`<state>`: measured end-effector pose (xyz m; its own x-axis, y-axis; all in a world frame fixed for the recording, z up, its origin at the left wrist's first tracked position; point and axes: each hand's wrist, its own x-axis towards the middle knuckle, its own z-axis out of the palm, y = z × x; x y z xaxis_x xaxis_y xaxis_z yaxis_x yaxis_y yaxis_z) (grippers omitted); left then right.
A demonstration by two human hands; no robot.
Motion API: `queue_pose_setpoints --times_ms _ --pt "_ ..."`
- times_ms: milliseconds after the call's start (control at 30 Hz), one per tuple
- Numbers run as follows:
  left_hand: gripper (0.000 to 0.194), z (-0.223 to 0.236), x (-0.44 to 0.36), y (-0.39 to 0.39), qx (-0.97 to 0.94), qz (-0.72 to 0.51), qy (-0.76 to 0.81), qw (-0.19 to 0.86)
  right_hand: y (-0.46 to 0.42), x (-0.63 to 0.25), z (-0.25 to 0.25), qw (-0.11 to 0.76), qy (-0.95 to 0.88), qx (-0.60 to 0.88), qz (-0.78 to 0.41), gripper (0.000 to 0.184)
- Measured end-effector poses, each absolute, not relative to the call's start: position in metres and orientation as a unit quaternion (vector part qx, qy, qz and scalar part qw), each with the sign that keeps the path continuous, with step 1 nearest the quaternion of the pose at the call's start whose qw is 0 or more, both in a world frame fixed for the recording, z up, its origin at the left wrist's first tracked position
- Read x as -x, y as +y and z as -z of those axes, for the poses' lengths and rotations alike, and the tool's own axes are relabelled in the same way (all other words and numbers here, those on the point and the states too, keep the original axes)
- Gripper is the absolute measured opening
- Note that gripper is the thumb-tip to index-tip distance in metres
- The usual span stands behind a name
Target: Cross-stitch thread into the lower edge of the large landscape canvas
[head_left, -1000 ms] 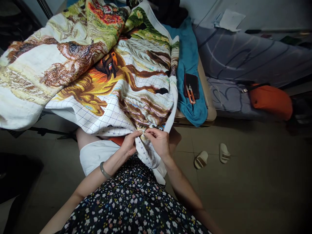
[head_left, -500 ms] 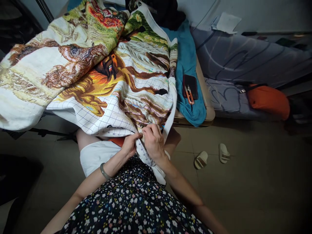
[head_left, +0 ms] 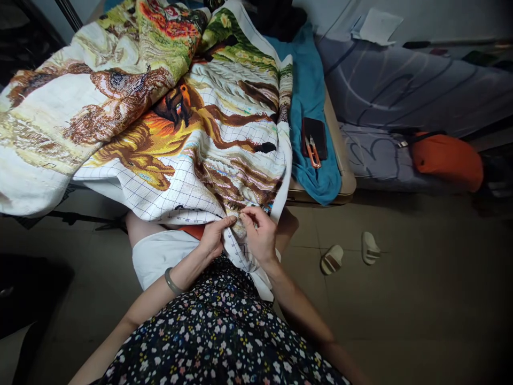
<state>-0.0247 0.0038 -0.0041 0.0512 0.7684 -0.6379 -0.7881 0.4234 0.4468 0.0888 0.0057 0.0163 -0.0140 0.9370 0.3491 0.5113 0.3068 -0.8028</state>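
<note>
A large cross-stitch cloth [head_left: 236, 128] spreads from the low table down to my lap, its stitched figures in brown, orange and green. Blue grid lines show on its unstitched parts. My left hand [head_left: 214, 235] pinches the cloth's near edge, thumb on top and fingers underneath. Just right of it, my right hand [head_left: 259, 230] is closed in a pinch above the stitched surface. What lies between the right fingertips is too small to make out, and any needle or thread there cannot be seen.
Orange-handled thread snips [head_left: 312, 152] lie on a dark flat case [head_left: 313, 131] on a teal cloth [head_left: 306, 85]. To the right are an orange bag [head_left: 447, 162] and a pair of slippers [head_left: 332, 260] on the tiled floor. A white paper [head_left: 378, 27] rests at the back.
My right hand has shifted slightly right, turned, and drawn its fingertips a little away from the left thumb. The left hand keeps its hold on the cloth. The view has tilted slightly.
</note>
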Motion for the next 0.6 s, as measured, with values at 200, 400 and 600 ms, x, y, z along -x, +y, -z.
queue_pose_setpoints --times_ms 200,400,600 --pt "0.026 0.007 0.024 0.004 0.009 -0.525 0.45 0.722 -0.015 -0.087 -0.019 0.447 -0.696 0.497 -0.261 0.016" --pt "0.024 0.007 0.024 0.005 0.021 -0.522 0.462 0.717 -0.018 -0.088 -0.017 0.43 -0.656 0.552 -0.284 0.013" --pt "0.028 0.004 0.023 0.005 0.023 -0.529 0.461 0.712 -0.006 -0.098 -0.017 0.411 -0.645 0.568 -0.304 0.015"
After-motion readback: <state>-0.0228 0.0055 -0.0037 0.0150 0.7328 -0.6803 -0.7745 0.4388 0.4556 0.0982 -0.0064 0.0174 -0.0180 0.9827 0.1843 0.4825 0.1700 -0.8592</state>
